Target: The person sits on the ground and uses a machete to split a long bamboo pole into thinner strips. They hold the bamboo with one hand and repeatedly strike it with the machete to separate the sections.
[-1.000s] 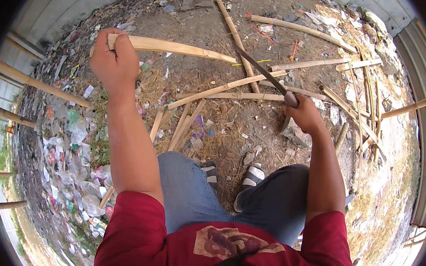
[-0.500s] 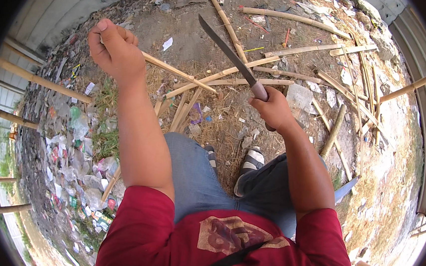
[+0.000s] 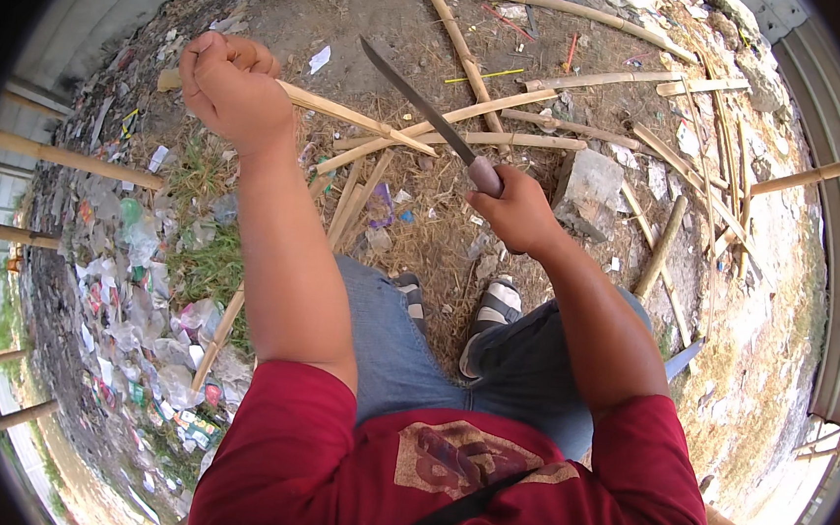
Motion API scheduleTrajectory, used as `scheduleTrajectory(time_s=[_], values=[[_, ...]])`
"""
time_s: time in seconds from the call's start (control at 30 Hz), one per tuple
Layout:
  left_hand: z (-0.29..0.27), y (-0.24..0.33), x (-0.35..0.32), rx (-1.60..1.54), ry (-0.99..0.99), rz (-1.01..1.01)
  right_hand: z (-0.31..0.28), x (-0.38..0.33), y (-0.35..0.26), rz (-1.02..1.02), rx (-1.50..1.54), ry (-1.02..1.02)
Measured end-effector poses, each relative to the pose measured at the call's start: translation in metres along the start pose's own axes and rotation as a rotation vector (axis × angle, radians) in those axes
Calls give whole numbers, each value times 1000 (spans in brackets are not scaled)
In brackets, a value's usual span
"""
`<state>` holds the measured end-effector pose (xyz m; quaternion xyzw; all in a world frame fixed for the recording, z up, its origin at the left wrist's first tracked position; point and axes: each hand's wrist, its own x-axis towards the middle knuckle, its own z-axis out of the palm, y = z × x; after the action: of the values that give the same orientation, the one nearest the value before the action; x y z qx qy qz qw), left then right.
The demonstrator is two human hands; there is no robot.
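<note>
My left hand [image 3: 239, 95] is raised at the upper left, its fingers closed round a pale split bamboo strip [image 3: 353, 114]. One end of the strip shows beyond the fist on the left; the other slants down to the right, across longer bamboo pieces. My right hand [image 3: 518, 209] grips a machete [image 3: 418, 99] by its rounded handle. The long dark blade points up and to the left, with its tip above the strip and apart from it. Beneath both hands, a bamboo length [image 3: 470, 125] lies diagonally over other pieces on the ground.
A grey concrete block [image 3: 588, 190] sits right of my right hand. Several bamboo lengths [image 3: 658, 247] lie scattered ahead and to the right. Plastic litter [image 3: 144, 320] and grass [image 3: 213, 264] cover the ground at left. A saw-like blade [image 3: 684, 359] sticks out beside my right leg.
My right hand has shifted slightly left and down with the machete. The bamboo strip has turned a little in my left hand, and its far left end now shows. The whole view has shifted slightly.
</note>
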<state>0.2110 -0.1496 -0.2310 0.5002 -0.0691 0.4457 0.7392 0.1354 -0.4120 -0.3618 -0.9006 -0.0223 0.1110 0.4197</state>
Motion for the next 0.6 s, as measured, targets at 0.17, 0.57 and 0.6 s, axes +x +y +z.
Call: scheduleTrajectory(time_s=[0.17,0.57,0.6], values=[[-15,-1,5,31,30,22,20,-5,-30,-40,202,43],[-29,-15,5,101,237,15,75,5,-13,16,-102,-81],[-29,-16,7,95,227,23,69,7,-14,8,-92,-72]])
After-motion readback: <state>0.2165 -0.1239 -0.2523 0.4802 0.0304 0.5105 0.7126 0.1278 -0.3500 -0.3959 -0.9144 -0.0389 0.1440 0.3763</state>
